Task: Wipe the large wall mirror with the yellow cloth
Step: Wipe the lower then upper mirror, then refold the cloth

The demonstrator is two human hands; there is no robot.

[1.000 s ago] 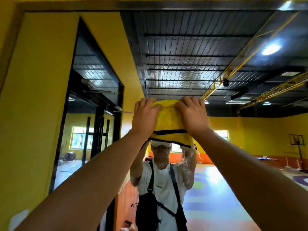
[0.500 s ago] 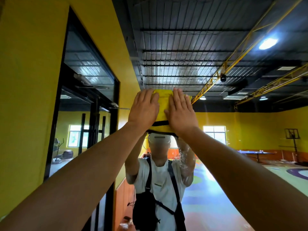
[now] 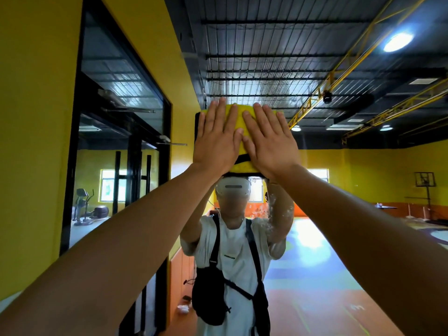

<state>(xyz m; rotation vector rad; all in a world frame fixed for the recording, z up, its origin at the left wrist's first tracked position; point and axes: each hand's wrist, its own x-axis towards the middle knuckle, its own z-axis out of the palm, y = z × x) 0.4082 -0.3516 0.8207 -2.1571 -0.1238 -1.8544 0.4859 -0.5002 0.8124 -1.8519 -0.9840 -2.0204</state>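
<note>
Filling the frame's right, the mirror (image 3: 339,238) is carrying the cloth (image 3: 242,122) flat against it at upper centre. The left hand (image 3: 215,141) and right hand (image 3: 269,146) are pressing it, fingers straight and spread; even pressure and overlapping strokes are probably serving best against streaks.

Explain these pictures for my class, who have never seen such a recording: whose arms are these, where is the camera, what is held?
There is no machine: a person wears one camera on the head, so every picture shows their own arms reaching forward. They face a large wall mirror, so the person's reflection, wearing the headset, looks back. The left hand and right hand lie flat side by side, fingers straight, pressing a yellow cloth against the glass above the reflected head. Neither hand grips it.
</note>
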